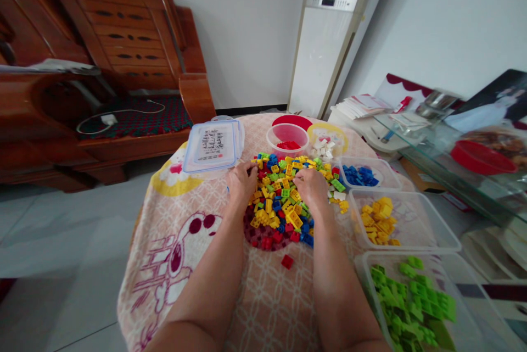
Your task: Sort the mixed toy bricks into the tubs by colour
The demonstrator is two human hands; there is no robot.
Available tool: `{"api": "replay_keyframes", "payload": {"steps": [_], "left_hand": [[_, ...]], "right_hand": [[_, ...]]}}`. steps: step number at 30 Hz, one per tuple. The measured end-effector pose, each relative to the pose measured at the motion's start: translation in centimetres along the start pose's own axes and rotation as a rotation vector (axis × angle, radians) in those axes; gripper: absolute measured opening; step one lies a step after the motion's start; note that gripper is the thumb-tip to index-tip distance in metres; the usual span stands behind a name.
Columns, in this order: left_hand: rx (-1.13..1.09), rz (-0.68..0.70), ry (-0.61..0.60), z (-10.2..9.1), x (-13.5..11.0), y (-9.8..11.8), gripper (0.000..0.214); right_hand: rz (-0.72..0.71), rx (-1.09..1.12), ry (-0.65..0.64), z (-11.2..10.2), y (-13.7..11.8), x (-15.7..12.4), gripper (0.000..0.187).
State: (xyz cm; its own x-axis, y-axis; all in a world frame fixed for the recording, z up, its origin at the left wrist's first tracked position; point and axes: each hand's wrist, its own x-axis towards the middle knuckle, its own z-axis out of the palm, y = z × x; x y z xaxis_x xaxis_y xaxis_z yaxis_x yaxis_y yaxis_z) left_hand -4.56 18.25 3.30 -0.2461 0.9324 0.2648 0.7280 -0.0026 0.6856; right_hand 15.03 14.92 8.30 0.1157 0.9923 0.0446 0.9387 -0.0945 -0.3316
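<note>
Centrally, the patterned tablecloth (272, 308) bears a mixed brick pile (269, 198); a clear tub (387, 190) of yellow bricks (376, 223) stands to its right, nearer the right hand (312, 185), over the pile's right part. The left hand (242, 180) is at its left edge; both have fingertips bunched, though whether either pinches a brick I cannot tell.

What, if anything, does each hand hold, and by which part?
It cannot be told: the left hand and right hand are both at the block pile, but any hold is too small to make out.
</note>
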Motion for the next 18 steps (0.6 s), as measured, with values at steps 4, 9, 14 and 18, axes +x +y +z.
{"api": "replay_keyframes", "payload": {"steps": [4, 9, 14, 18], "left_hand": [[-0.003, 0.007, 0.001, 0.1, 0.0, -0.2, 0.031], [-0.004, 0.006, -0.003, 0.0, 0.0, 0.0, 0.032], [0.022, 0.002, -0.007, -0.1, 0.0, 0.1, 0.032], [0.024, 0.019, -0.006, 0.0, 0.0, 0.0, 0.032]], "right_hand": [[-0.011, 0.131, 0.026, -0.1, 0.9, 0.3, 0.021], [0.004, 0.388, 0.089, 0.2, 1.9, 0.7, 0.023], [0.134, 0.885, 0.138, 1.0, 2.3, 1.0, 0.022], [0.237, 1.232, 0.298, 1.1, 2.9, 1.5, 0.020]]}}
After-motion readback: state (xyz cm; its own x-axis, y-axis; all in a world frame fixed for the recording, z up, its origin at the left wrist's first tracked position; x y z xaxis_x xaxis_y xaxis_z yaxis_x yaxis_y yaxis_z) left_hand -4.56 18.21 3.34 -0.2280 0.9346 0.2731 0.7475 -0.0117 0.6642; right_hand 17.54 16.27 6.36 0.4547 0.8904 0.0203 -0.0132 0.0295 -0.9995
